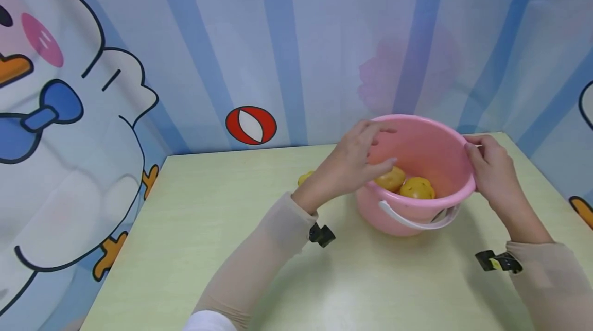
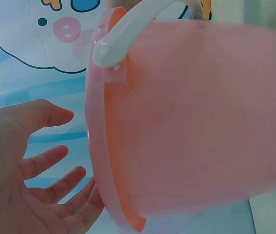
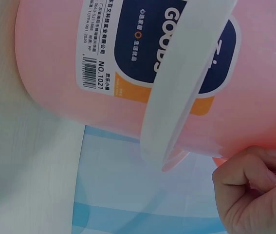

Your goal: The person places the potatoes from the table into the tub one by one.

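Observation:
A pink plastic bucket [image 1: 431,158] with a white handle [image 1: 412,222] stands upright on the table. Inside it lie a smooth yellow-orange round thing [image 1: 391,179] and a yellow bumpy one [image 1: 417,188]; their kind is unclear. My right hand [image 1: 494,169] grips the bucket's right rim, fingers curled over it, as the right wrist view also shows. At the left rim my left hand [image 1: 350,158] is spread with its thumb apart, fingers partly over the opening. In the left wrist view nothing sits between that hand's fingers [image 2: 55,187].
Another yellow thing [image 1: 304,177] lies on the table left of the bucket, mostly hidden by my left wrist. The pale table [image 1: 222,233] ends at a blue striped backdrop [image 1: 319,37] with cartoon prints. A printed label [image 3: 133,58] is on the bucket's side.

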